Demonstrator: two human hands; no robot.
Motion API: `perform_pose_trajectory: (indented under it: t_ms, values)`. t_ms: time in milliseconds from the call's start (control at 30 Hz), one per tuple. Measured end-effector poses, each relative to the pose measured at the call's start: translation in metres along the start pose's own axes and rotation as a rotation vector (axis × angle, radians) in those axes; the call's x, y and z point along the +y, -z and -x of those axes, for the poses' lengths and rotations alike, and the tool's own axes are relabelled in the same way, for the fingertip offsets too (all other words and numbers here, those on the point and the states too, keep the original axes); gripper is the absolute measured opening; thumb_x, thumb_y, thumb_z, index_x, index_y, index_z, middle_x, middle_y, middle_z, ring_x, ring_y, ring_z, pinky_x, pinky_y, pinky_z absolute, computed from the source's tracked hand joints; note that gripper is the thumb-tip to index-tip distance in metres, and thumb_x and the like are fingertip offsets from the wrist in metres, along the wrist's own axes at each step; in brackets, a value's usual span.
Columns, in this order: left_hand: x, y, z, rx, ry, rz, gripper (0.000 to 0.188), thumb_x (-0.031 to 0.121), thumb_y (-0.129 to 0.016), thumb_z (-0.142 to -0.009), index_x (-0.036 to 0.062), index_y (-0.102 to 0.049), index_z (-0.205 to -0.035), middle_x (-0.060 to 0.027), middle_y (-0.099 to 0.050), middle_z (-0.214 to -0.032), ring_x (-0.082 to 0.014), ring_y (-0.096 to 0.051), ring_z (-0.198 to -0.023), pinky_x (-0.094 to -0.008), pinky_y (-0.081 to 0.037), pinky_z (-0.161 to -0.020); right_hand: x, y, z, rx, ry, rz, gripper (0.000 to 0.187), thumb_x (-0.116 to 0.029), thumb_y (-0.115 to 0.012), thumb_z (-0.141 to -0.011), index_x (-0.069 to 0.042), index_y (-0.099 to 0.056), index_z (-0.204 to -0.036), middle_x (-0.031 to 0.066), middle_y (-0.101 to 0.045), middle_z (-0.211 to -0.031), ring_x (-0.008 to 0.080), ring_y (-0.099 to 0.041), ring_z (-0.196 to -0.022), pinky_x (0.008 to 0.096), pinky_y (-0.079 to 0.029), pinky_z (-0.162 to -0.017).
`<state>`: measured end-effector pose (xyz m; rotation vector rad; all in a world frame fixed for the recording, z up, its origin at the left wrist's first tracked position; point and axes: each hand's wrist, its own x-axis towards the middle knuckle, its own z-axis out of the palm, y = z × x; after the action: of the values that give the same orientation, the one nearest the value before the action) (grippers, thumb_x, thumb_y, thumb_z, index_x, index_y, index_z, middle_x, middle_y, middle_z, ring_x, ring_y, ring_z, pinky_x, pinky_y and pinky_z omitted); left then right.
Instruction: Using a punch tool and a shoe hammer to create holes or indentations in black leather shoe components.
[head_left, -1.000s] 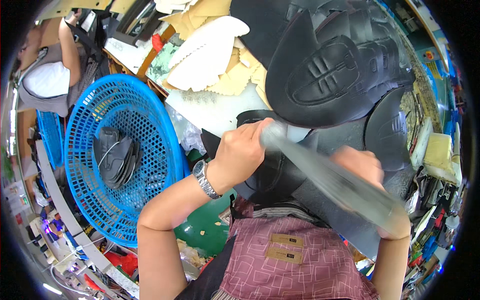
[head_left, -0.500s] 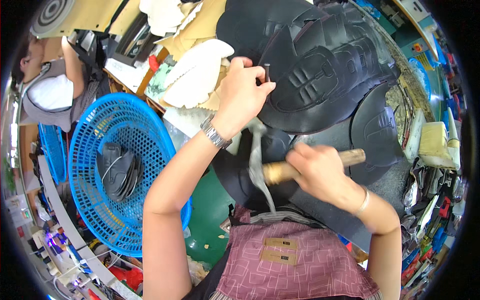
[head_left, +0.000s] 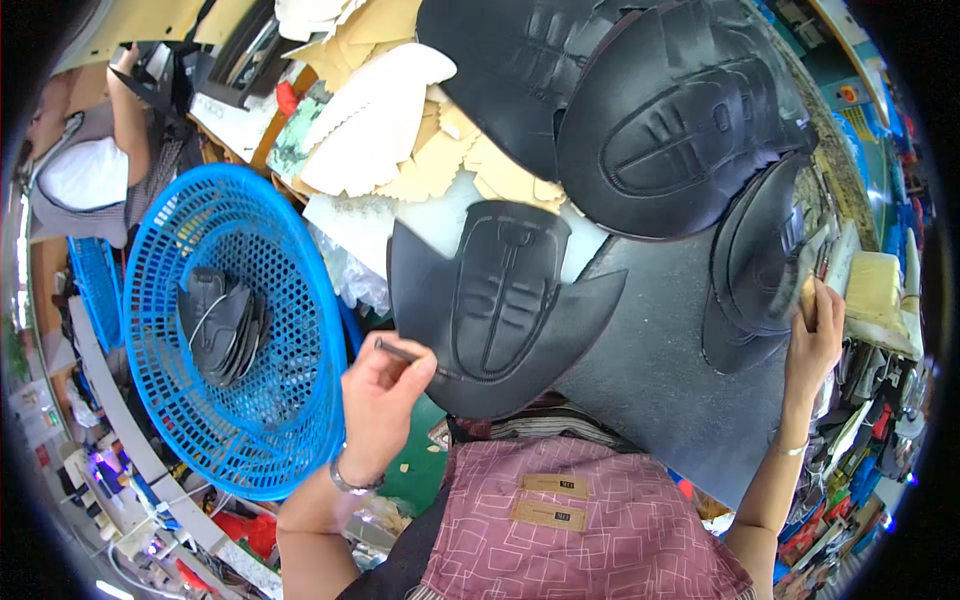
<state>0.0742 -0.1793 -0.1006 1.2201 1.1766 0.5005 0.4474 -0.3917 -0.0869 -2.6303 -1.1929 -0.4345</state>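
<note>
My left hand (head_left: 380, 410) is closed around a slim dark metal punch (head_left: 397, 349), beside the lower left edge of a black leather shoe upper (head_left: 500, 300). The upper lies spread in front of me, with stitched lines and raised slots on its middle panel. At the right side of the bench my right hand (head_left: 815, 335) is closed on the wooden handle of a hammer (head_left: 808, 297). The hammer's head is blurred against a small stack of black uppers (head_left: 755, 260).
More black uppers (head_left: 690, 130) overlap at the back. White and tan cut pieces (head_left: 380, 125) lie left of them. A blue basket (head_left: 235, 450) with black pieces stands at left. Tools and a yellowish block (head_left: 873, 290) line the right edge. Another person (head_left: 95, 170) sits far left.
My right hand has carried the hammer from the middle to the bench's right side. My left hand has come down and left with the punch. One upper now lies separately in front of me.
</note>
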Motion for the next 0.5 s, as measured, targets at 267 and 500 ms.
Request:
perform_pose_trajectory:
  t_ms: [267,500]
  values:
    - [0.005,0.009,-0.006,0.267,-0.598,-0.744,0.005,-0.002,-0.064,-0.079,0.0013,-0.062,-0.083,-0.0027,-0.048,-0.105,-0.0084,-0.05,-0.084,-0.0224,-0.043,-0.072,-0.156,-0.024,-0.011,-0.544,0.459,-0.675,0.021,-0.014,-0.066,-0.077,0.0,-0.051,-0.08,0.0161,-0.056,-0.064,0.0353,-0.056,-0.056,0.0404,-0.044,-0.047]
    - [0.023,-0.034,-0.072,-0.084,-0.19,0.067,0.01,0.004,-0.058,-0.086,-0.0022,-0.057,-0.093,-0.0099,-0.065,-0.086,-0.0143,-0.065,-0.075,-0.0233,-0.053,-0.063,-0.169,-0.014,-0.016,-0.608,0.416,-0.678,0.022,-0.014,-0.066,-0.077,0.001,-0.051,-0.084,0.0164,-0.056,-0.065,0.0364,-0.057,-0.057,0.0418,-0.044,-0.048]
